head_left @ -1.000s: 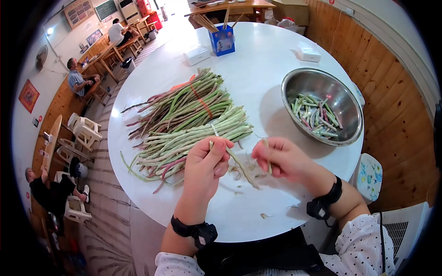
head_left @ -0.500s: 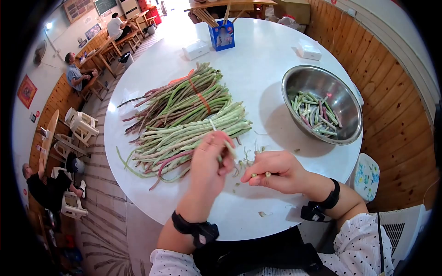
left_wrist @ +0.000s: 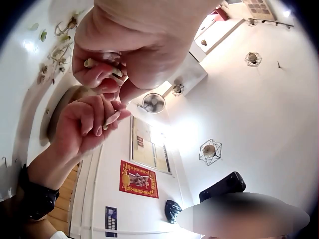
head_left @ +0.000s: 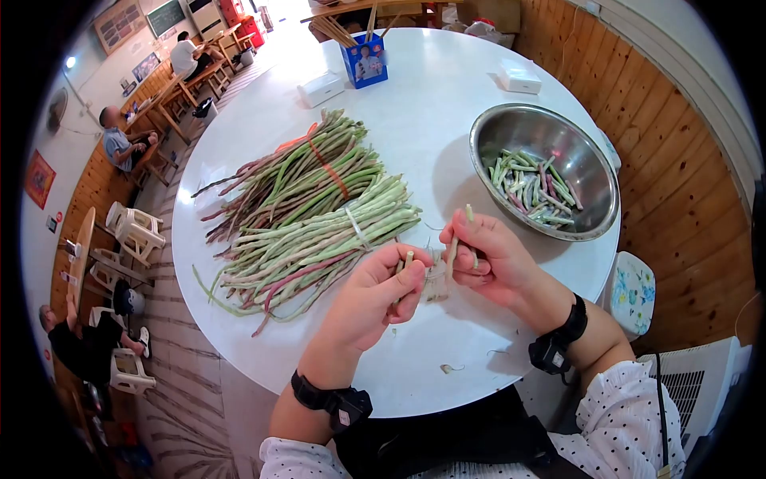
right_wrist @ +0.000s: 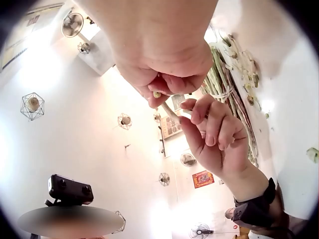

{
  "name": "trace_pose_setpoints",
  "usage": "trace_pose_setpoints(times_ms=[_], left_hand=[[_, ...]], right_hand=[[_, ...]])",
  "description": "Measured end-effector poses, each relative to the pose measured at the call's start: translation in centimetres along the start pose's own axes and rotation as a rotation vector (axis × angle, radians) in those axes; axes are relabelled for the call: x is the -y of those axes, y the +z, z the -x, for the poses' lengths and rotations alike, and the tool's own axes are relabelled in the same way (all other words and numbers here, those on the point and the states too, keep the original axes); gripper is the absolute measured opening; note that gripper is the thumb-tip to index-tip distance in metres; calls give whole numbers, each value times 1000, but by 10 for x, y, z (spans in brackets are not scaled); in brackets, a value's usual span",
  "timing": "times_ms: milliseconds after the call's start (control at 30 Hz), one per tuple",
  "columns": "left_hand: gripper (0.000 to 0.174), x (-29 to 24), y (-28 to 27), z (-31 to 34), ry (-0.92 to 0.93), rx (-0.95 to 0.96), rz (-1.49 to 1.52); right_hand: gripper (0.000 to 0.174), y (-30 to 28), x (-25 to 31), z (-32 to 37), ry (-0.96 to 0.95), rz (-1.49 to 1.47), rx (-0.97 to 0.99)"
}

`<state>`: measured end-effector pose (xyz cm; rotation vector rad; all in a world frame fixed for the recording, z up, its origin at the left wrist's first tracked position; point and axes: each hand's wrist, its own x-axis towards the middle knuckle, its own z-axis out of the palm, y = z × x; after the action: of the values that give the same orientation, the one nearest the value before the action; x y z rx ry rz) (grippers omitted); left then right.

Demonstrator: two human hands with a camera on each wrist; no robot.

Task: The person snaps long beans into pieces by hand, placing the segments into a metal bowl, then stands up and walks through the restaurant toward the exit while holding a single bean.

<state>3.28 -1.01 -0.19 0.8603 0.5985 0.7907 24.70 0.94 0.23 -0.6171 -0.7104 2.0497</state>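
My left hand (head_left: 379,295) pinches a short green bean piece (head_left: 408,260) between thumb and curled fingers. Just right of it, my right hand (head_left: 496,257) grips bean pieces (head_left: 452,254), one hanging down from the fingertips. In the right wrist view a pale bean piece (right_wrist: 170,111) spans from the right hand's fingers toward the left hand (right_wrist: 219,134). Long green and purple beans (head_left: 311,235) lie in tied bundles behind and left of the hands. A steel bowl (head_left: 594,209) at the right holds short bean pieces (head_left: 531,185).
Bean scraps (head_left: 451,368) lie on the white round table (head_left: 263,363), near the hands and by its front edge. Toward the back stand a blue box of chopsticks (head_left: 365,62) and white tissue packs (head_left: 321,89). A stool (head_left: 630,294) with a flowered seat is at the right.
The hands have parted from the bean pose, turned, and come close together again; the long piece seen in the left hand a second ago now shows as short lengths. The head view has shifted slightly.
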Motion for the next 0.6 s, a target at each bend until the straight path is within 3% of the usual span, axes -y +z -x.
trace_pose_setpoints(times_ms=[167,267,367,500,600], left_hand=[[23,2,1,1,-65,76,-71],[28,1,5,1,-27,18,-62],[36,5,5,-4,-48,-54,17],[52,8,6,-8,-66,76,246],[56,7,11,-10,-51,-49,308]], right_hand=[[27,6,-2,1,-61,126,-78],[24,4,-6,1,-99,235,-100],[20,6,-8,1,-52,373,-109],[21,19,-4,5,6,590,-72],[27,24,-10,4,-52,663,-67]])
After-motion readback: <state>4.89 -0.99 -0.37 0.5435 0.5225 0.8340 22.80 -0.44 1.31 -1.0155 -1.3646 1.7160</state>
